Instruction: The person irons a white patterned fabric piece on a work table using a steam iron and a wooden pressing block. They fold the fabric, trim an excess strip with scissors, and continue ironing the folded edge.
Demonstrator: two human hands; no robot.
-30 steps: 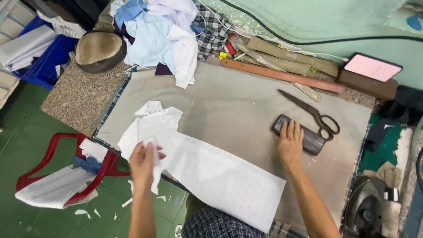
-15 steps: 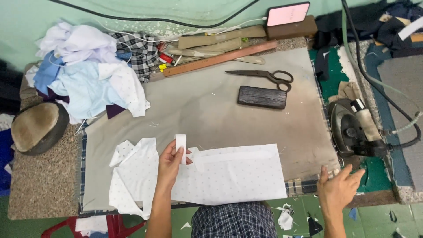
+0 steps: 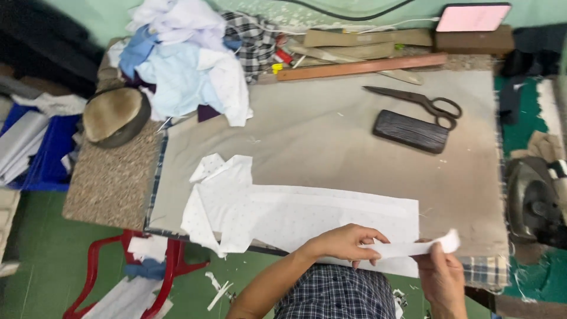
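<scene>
Holding a narrow white fabric strip [image 3: 413, 247] by both ends at the table's near edge.

Left hand [image 3: 345, 243] pinches its left end, right hand [image 3: 442, 276] grips the right; its long axis runs left-right, over the flat dotted white cloth [image 3: 283, 215]. Far right lie dark metal scissors [image 3: 416, 103] and a ridged black block [image 3: 410, 131].

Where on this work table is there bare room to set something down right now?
Free: the grey table between the clothes pile and the scissors, down to the white fabric. Crowded: back edge around the wooden ruler, and the near edge, where left hand and right hand hold a strip.
</scene>
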